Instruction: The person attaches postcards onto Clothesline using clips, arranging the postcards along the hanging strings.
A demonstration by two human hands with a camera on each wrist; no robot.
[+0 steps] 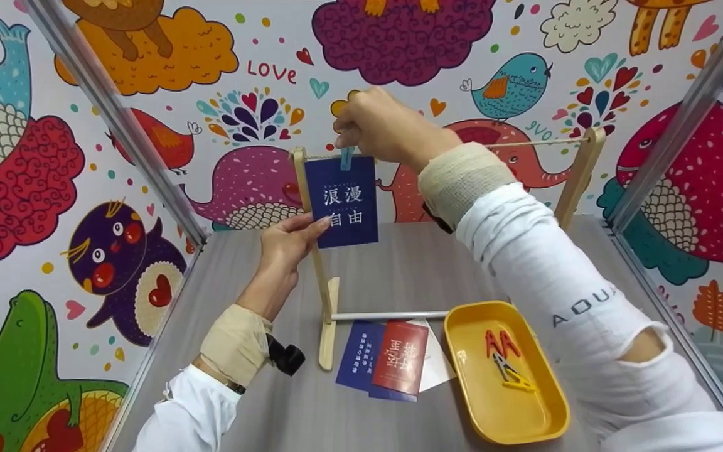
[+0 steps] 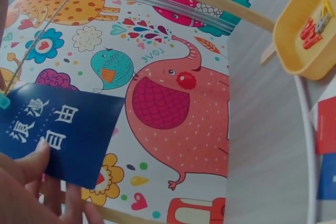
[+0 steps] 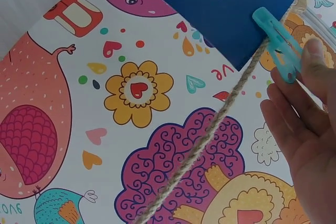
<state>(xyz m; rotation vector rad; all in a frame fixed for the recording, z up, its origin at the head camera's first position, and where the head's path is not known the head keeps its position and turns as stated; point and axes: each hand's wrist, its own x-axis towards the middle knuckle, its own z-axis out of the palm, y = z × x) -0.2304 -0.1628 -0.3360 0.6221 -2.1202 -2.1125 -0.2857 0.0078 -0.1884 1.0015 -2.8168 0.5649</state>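
Note:
A dark blue card [image 1: 358,231] with white characters hangs upright at the left end of a rope [image 3: 194,150]. My left hand [image 1: 286,242] pinches its lower left edge, thumb on the printed face and fingers behind, as the left wrist view shows. A light teal clothespin [image 3: 269,27] sits over the card's top edge at the rope. The handle end of that clothespin is between the thumb and fingers of my right hand [image 1: 390,129]. In the right wrist view its tip overlaps the card's face.
Wooden posts [image 1: 578,182] carry the rope, with a white bar [image 1: 393,316] low between them. More blue cards [image 1: 356,358], a red card [image 1: 399,358] and a white one lie in front. Beside them, a yellow tray [image 1: 481,414] holds red, yellow and dark clothespins [image 1: 501,344].

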